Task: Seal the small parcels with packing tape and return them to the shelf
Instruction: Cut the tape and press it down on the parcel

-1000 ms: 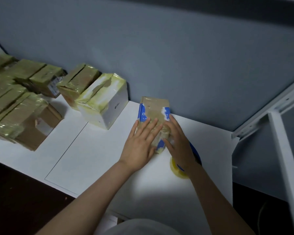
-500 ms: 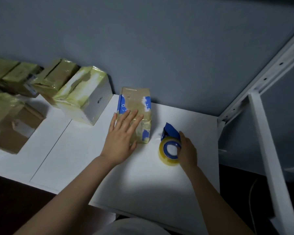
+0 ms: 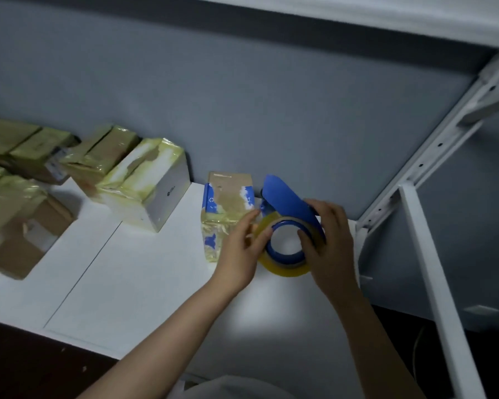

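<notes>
A small blue-and-white parcel (image 3: 226,205) wrapped in yellowish tape stands on the white shelf board (image 3: 144,283) near the grey back wall. Just right of it, a roll of clear yellowish packing tape on a blue dispenser (image 3: 285,226) is lifted above the board. My right hand (image 3: 330,243) grips the dispenser, with fingers curled through the core and over the blue guard. My left hand (image 3: 242,251) pinches the roll's left edge with thumb and fingertips, and it partly covers the parcel's lower right corner.
A white taped box (image 3: 150,185) stands left of the small parcel, with several brown taped parcels (image 3: 20,214) farther left. White metal shelf uprights (image 3: 432,254) rise at the right. The shelf's front edge (image 3: 69,335) drops to a dark floor.
My left hand left the small parcel and moved right to the tape roll. My right hand lifted the dispenser off the board. The parcel stayed in place.
</notes>
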